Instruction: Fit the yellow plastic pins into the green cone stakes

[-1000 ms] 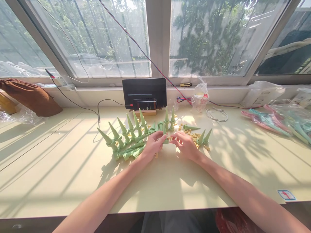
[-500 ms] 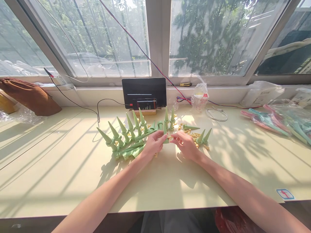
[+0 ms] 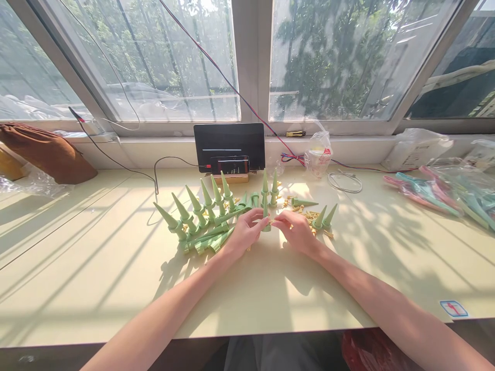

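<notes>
My left hand [image 3: 249, 229] is closed around a green plastic spike [image 3: 265, 210], its cone pointing up from between the fingers. Close on its right, my right hand [image 3: 296, 226] pinches a small yellowish peg [image 3: 272, 221] against the side of the spike. Left of my hands stand several upright green spikes with collars [image 3: 197, 203], with loose green tubes [image 3: 207, 241] lying in front of them. Two more spikes [image 3: 274, 190] stand just behind my hands. Beside my right hand lie a pile of yellowish pegs [image 3: 303, 210] and two leaning green cones [image 3: 327, 219].
A black tablet [image 3: 229, 141] with a phone [image 3: 233, 165] before it leans by the window. Behind to the right are a bagged cup [image 3: 319, 152] and a coiled white cable [image 3: 345, 183]. Bagged pink and green parts [image 3: 441, 193] lie far right; a brown pouch [image 3: 58, 152] lies left.
The green spike in my left hand has turned more upright and shifted slightly right. My right fingers have closed in on the small peg beside it.
</notes>
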Tool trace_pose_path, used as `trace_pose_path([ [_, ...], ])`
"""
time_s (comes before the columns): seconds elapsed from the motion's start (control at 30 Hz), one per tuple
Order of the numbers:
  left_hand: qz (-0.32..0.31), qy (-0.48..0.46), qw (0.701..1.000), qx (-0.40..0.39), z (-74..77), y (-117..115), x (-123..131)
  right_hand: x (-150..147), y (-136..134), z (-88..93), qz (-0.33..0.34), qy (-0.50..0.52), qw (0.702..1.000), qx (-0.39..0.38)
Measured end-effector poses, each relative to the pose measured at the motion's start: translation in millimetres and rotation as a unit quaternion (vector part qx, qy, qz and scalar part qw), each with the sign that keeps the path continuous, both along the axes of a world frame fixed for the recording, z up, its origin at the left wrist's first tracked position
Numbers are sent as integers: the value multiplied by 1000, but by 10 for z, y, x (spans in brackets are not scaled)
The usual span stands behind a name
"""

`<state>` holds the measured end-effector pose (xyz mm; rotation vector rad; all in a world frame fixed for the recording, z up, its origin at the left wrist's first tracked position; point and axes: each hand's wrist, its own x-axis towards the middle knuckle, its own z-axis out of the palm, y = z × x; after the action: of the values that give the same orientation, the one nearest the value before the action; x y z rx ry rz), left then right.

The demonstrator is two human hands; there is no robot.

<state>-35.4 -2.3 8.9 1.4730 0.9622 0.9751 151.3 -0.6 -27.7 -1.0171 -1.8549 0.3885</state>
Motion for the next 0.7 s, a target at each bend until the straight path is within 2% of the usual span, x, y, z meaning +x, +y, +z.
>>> trace_pose_path([
  [0.3,-3,14,999,45,35,-44,38,-5,-28,77,8,-15,1000,-14],
  [0.7,-18,33,996,77,-98,-31,41,-17,-41,105,0,-14,1000,-18],
])
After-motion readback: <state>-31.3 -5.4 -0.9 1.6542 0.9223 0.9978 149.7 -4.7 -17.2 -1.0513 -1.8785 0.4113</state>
